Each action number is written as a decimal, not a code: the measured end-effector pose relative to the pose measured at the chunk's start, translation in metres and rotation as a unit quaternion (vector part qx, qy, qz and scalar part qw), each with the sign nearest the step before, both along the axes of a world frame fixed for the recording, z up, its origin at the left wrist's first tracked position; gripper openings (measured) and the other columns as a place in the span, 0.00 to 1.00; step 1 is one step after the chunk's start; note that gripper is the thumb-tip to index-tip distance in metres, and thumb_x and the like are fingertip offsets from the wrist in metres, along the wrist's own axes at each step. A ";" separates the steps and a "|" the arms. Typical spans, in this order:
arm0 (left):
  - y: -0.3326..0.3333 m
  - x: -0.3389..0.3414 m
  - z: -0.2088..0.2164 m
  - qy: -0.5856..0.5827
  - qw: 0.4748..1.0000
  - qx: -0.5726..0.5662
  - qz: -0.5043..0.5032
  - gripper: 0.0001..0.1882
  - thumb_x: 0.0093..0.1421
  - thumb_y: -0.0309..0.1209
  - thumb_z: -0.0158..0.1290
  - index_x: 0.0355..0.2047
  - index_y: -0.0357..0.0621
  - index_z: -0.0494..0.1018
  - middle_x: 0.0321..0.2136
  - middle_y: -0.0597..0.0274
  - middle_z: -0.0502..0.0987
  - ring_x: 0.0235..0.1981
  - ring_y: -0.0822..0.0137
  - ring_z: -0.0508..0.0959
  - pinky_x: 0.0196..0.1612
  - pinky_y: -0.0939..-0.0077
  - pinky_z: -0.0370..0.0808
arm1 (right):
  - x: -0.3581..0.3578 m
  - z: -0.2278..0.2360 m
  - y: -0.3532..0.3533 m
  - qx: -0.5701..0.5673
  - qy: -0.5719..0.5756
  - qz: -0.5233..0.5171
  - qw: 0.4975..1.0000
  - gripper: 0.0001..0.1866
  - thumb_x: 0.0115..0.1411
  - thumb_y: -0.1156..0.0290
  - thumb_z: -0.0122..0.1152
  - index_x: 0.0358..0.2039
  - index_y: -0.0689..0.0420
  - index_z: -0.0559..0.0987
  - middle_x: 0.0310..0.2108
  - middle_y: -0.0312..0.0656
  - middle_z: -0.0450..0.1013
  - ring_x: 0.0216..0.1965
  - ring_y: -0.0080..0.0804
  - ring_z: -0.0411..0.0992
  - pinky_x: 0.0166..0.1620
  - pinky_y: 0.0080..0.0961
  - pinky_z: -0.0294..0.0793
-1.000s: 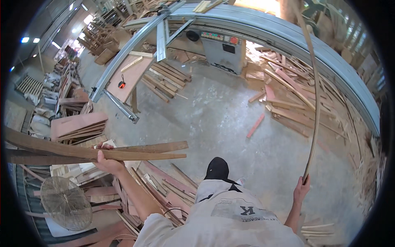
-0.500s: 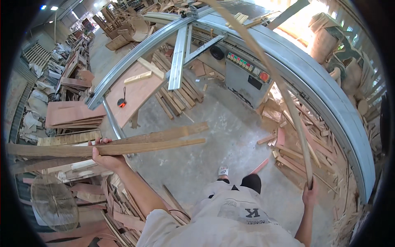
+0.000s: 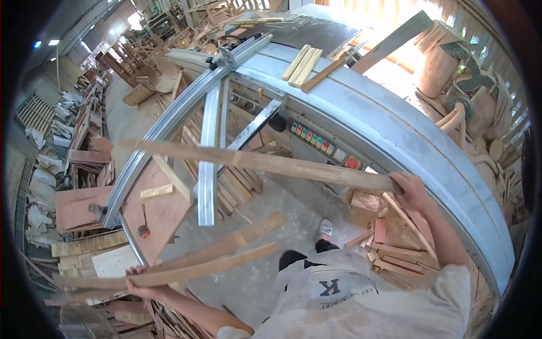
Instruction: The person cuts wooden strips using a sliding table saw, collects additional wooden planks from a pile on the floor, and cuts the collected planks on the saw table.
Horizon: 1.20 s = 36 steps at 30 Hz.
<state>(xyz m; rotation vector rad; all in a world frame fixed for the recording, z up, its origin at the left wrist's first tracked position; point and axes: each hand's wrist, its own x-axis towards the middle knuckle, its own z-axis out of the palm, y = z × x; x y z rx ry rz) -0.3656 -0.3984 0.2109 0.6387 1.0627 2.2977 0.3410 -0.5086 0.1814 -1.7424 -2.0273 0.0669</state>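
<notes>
A: What's the person got in each hand rn?

B: Right hand (image 3: 411, 189) is wrapped round the end of a long wooden strip (image 3: 265, 164). The strip runs out to the person's left, roughly level, across the front of the big grey saw table (image 3: 395, 133) and over the metal rails (image 3: 210, 141).

A: And the other?

B: Left hand (image 3: 141, 282) is closed on a bundle of wooden strips (image 3: 197, 263), two or three pcs, can't count exactly. It grips them near their left end; the far ends point up and right, toward the concrete floor (image 3: 282, 198) in front of the person's feet.

A: So both grips tight?

B: Yep, fingers curled on wood both sides, nothing loose. The two loads are well apart, the single strip higher and nearer the machine, the bundle low by the person's left hip.

A: What's around?

B: Offcut pile (image 3: 389, 226) right below the right hand, against the machine base. A row of coloured buttons (image 3: 313, 140) on the machine front. Few pale sticks (image 3: 303, 61) lying on the tabletop. Reddish board (image 3: 161, 209) w/ a small tool on it under the rails, stacked boards (image 3: 79, 198) further left.
</notes>
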 end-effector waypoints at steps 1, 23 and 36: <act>0.009 0.027 0.013 -0.007 0.999 -0.025 0.045 0.16 0.63 0.41 0.37 0.33 0.43 0.69 0.26 0.65 0.68 0.27 0.71 0.69 0.32 0.77 0.71 | 0.017 0.001 0.033 -0.028 -0.011 0.017 0.999 0.25 0.43 0.78 0.61 0.46 0.58 0.73 0.33 0.49 0.73 0.32 0.51 0.72 0.32 0.39 0.73; 0.366 0.133 -0.017 -0.028 0.983 -0.002 0.182 0.23 0.61 0.46 0.38 0.38 0.34 0.67 0.29 0.58 0.69 0.31 0.63 0.71 0.37 0.68 0.71 | 0.185 -0.021 0.632 -0.151 -0.199 0.150 0.957 0.27 0.47 0.56 0.69 0.45 0.51 0.72 0.40 0.40 0.71 0.48 0.42 0.68 0.53 0.43 0.62; 0.546 0.310 0.071 0.070 0.984 0.065 0.152 0.26 0.60 0.45 0.42 0.49 0.35 0.62 0.31 0.59 0.65 0.29 0.66 0.66 0.37 0.70 0.66 | 0.211 0.034 0.918 -0.050 -0.026 0.105 0.993 0.25 0.54 0.64 0.66 0.51 0.60 0.74 0.49 0.51 0.72 0.51 0.44 0.71 0.54 0.34 0.69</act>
